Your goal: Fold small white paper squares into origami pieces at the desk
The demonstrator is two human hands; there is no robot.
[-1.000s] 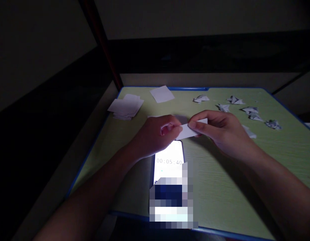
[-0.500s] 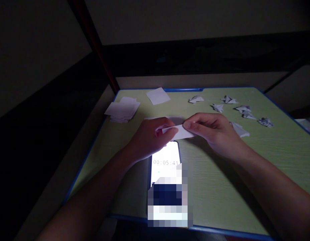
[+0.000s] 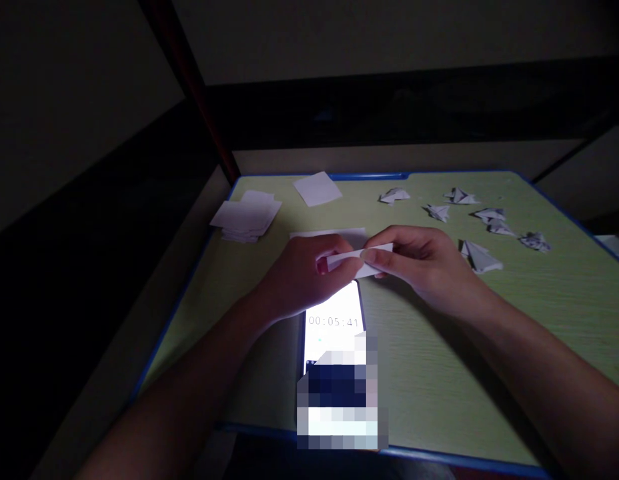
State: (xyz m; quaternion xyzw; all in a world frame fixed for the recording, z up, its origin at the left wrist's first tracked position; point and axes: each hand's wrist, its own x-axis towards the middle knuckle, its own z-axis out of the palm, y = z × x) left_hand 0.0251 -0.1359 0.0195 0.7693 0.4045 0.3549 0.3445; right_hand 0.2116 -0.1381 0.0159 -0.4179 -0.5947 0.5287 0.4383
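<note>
Between my hands, above the middle of the table, is a folded strip of white paper [image 3: 368,270]. My left hand [image 3: 314,273] pinches its left part between thumb and fingers. With thumb and fingers, my right hand [image 3: 414,260] grips it closer to the middle, and the two thumb tips nearly meet on its face. Just below the hands lies a lit phone [image 3: 334,310] showing a timer at 00:05:41; its lower part is pixelated. Another white sheet [image 3: 334,233] lies behind my hands, mostly hidden by them.
A stack of white paper [image 3: 247,217] lies at the back left, with a single square sheet [image 3: 318,189] to its right. Several folded paper shapes [image 3: 459,196] are scattered at the back right. A larger folded piece [image 3: 480,258] is beside my right hand. Blue edging [image 3: 439,457] borders the green table [image 3: 429,387].
My right thumb has slid left along the paper strip, close to my left thumb, baring the strip's right end. The whole view has shifted slightly.
</note>
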